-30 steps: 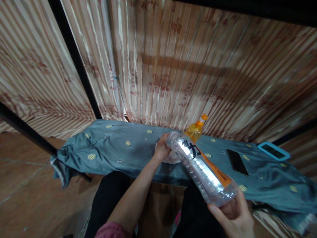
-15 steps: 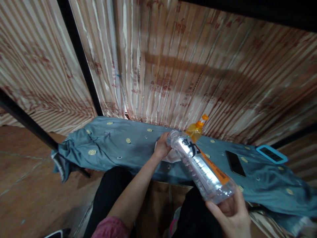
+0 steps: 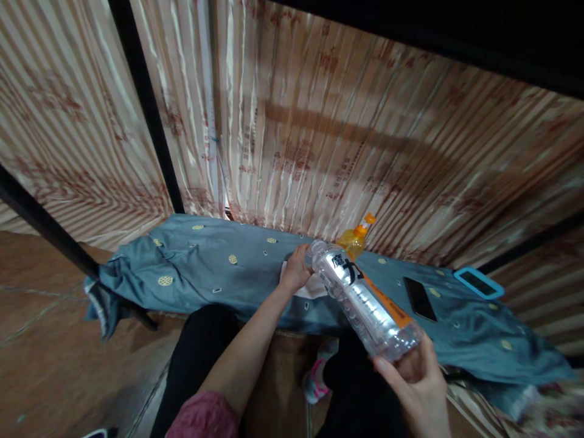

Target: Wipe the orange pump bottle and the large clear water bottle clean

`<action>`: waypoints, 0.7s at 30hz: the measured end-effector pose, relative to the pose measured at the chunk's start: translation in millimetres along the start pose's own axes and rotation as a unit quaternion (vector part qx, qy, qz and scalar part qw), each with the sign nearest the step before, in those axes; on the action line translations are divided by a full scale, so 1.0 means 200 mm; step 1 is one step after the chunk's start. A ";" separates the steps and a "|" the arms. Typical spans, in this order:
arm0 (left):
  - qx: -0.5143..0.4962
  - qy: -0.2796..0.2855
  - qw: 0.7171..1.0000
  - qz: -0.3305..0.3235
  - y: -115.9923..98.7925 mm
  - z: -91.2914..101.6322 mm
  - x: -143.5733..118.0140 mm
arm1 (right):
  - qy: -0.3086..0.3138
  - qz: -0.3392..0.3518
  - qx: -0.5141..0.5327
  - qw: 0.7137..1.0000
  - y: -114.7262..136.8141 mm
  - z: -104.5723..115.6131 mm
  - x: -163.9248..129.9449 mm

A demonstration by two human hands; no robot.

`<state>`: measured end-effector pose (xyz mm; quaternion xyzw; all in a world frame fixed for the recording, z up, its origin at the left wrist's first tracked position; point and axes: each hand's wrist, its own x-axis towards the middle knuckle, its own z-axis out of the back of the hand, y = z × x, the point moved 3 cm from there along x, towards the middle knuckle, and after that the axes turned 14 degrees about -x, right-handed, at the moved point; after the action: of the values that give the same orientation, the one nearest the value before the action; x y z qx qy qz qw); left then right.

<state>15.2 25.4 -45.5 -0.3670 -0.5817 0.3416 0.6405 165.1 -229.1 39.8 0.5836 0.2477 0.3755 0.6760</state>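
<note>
A clear plastic bottle [image 3: 365, 298] with a silver and orange label lies tilted between my hands, its neck to the upper left. My right hand [image 3: 417, 377] grips its base, thumb on the near side. Up at the neck, my left hand [image 3: 298, 269] is closed around the mouth end, and its fingertips are partly hidden. Under the bottle and my left hand, a white cloth or tissue [image 3: 314, 287] rests on the blue-grey sheet [image 3: 246, 283]. Just behind the bottle stands a yellow spray bottle [image 3: 353, 240] with an orange nozzle.
A dark phone [image 3: 420, 299] and a blue-framed device [image 3: 479, 283] lie on the sheet to the right. Black metal poles [image 3: 148, 109] stand at the left, and a dark bar crosses the top right. Striped curtains [image 3: 292, 134] hang behind. A shoe [image 3: 314, 383] shows below.
The view has shifted slightly, so most things sit a little further left. Both hands keep their hold on the bottle. More of the shoe shows below.
</note>
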 end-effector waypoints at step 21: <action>0.031 -0.006 0.999 -0.003 0.00 0.00 0.00 | -0.022 -0.030 -0.026 0.999 -0.03 -0.01 -0.01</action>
<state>16.2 25.0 -45.7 -0.3432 -0.5758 0.3602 0.6488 164.0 -229.8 33.8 0.5665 0.2403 0.3485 0.7070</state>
